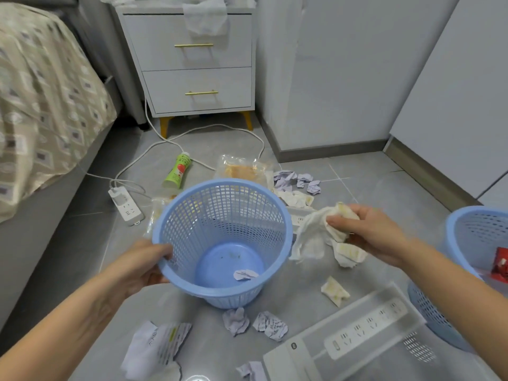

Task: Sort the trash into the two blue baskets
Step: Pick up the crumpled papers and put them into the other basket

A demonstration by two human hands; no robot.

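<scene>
While cut off at right, second basket (467,229) shows red wrapper (500,264)

A grey tiled floor (384,188) is observed throughout. A white two-drawer nightstand (198,64) with gold handles and yellow legs is set against the far wall. A bed (41,105) with patterned cover is positioned left. White cabinet panels (453,92) are noted right.

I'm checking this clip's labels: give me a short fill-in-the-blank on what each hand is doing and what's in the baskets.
1. The left hand holds the near blue basket by its ____.
2. The right hand has a grip on stained white ____.
3. The near blue basket contains one crumpled ____.
4. The red wrapper lies in the ____ blue basket.

Missing words: rim; tissues; paper; right
</scene>
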